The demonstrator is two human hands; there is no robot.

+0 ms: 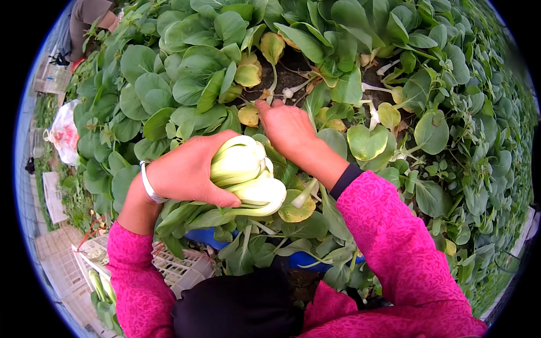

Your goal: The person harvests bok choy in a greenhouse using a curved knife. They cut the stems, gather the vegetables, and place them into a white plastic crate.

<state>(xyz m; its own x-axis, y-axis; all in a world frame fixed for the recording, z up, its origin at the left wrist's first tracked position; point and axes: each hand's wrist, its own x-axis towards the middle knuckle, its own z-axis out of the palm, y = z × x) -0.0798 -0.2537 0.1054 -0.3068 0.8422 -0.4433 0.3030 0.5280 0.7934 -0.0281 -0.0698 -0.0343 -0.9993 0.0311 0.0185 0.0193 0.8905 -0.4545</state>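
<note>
My left hand [190, 169], with a silver bangle at the wrist, is wrapped around several heads of bok choy [239, 162]. Their pale bases face right and their green leaves hang down to the left. My right hand [289, 126] reaches down to the soil, its curled fingers beside the stalk of a yellowing leaf [271, 48]. Whether those fingers grip anything is hidden beneath them. Close beyond them lies a white cut stalk [288, 92] on the dark soil [291, 61]. A standing bok choy plant [200, 74] grows just left of that bare patch.
Dense bok choy rows [355, 25] stand ahead and to the right. Loose trimmed leaves [367, 141] litter the ground. At lower left are a white plastic crate [186, 266] and harvested bok choy [101, 287]. A plastic bag [63, 133] and another person [86, 25] are farther left.
</note>
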